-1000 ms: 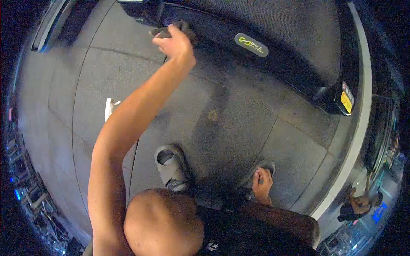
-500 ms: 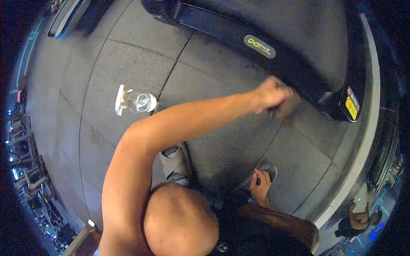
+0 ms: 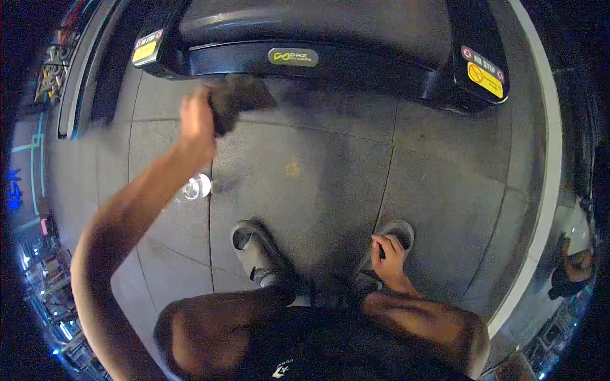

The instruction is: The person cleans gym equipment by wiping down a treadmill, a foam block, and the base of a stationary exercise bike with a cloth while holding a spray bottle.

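My left hand [image 3: 198, 120], blurred by motion, is closed on a dark cloth [image 3: 234, 101] just below the front edge of a black treadmill [image 3: 235, 60]. The cloth hangs out to the right of my fingers, over the floor. A clear bottle [image 3: 198, 187] is on the floor beside my left forearm, which partly hides it. My right hand [image 3: 389, 255] is low over my right shoe [image 3: 400, 232], its fingers curled in. Whatever lies within those fingers is too dark and small to make out.
Yellow warning labels [image 3: 485, 81] mark the treadmill's front corners. Another machine's edge [image 3: 79, 95] runs along the upper left. A pale strip [image 3: 548, 133] curves down the right side, with a person [image 3: 575, 267] beyond it. My left shoe [image 3: 253, 246] rests on the tiled floor.
My left hand has swept the cloth rightward along the treadmill's front, then back left. The view has turned, showing both front corners now. My right hand has stayed near my right shoe.
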Demonstrator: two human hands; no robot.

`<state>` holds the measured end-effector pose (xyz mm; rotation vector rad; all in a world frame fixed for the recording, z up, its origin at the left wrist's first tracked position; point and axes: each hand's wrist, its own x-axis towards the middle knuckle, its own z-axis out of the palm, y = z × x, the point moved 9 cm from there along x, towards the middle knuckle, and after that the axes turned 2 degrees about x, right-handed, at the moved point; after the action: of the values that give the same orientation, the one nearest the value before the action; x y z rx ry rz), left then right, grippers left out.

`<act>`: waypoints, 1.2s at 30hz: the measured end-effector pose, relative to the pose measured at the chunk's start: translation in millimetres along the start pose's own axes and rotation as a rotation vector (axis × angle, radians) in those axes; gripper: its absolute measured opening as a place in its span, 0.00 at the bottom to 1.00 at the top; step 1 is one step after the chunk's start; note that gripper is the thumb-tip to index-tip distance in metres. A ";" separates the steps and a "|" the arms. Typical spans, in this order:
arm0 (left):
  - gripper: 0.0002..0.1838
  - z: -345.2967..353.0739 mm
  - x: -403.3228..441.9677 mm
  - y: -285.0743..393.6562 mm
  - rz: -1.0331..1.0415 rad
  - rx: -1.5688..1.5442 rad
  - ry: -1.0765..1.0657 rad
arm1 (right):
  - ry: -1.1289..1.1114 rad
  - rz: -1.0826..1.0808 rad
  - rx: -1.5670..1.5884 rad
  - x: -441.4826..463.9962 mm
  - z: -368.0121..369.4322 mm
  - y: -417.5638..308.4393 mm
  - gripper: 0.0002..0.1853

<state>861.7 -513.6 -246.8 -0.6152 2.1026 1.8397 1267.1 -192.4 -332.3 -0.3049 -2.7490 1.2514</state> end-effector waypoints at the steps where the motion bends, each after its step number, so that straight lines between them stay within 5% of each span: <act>1: 0.20 -12.3 17.2 10.7 0.069 -0.024 0.073 | 0.008 -0.017 0.010 1.4 -0.9 -1.8 0.09; 4: 0.23 -4.6 49.8 41.4 0.278 -0.054 0.131 | 0.025 -0.061 0.031 4.1 -4.8 -6.9 0.07; 7: 0.24 21.2 74.1 4.3 0.387 -0.062 0.446 | 0.036 -0.061 0.028 3.6 -2.5 -1.4 0.09; 10: 0.24 75.4 25.3 -17.4 0.078 -0.418 0.571 | 0.030 -0.054 0.024 -8.6 2.6 10.1 0.12; 16: 0.32 144.8 -11.9 -30.8 0.268 -0.635 0.440 | 0.039 -0.102 0.017 -0.7 1.7 3.8 0.14; 19: 0.31 185.1 -39.9 -38.6 0.244 -0.485 0.608 | 0.023 -0.095 0.008 -2.9 4.1 8.4 0.14; 26: 0.32 312.1 -96.8 -69.8 0.237 -0.502 0.296 | 0.052 -0.125 -0.017 1.3 -0.1 -3.6 0.11; 29: 0.29 367.1 -128.3 -93.2 -0.025 -0.578 -0.176 | 0.063 -0.111 -0.046 2.7 -2.2 -5.5 0.09; 32: 0.25 346.6 -158.3 -102.0 -0.069 -0.606 -0.329 | 0.026 -0.054 -0.046 -4.0 1.1 5.9 0.12; 35: 0.24 290.2 -126.2 -141.3 -0.101 -0.684 -0.136 | -0.007 -0.027 0.006 -6.7 1.9 9.9 0.14; 36: 0.23 268.6 -120.0 -144.2 -0.288 -0.762 -0.043 | -0.012 -0.028 0.026 -5.4 1.1 9.6 0.13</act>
<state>1018.4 -247.0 -355.2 -0.9621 1.1448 2.4055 1273.5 -188.2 -340.4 -0.2565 -2.7342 1.2856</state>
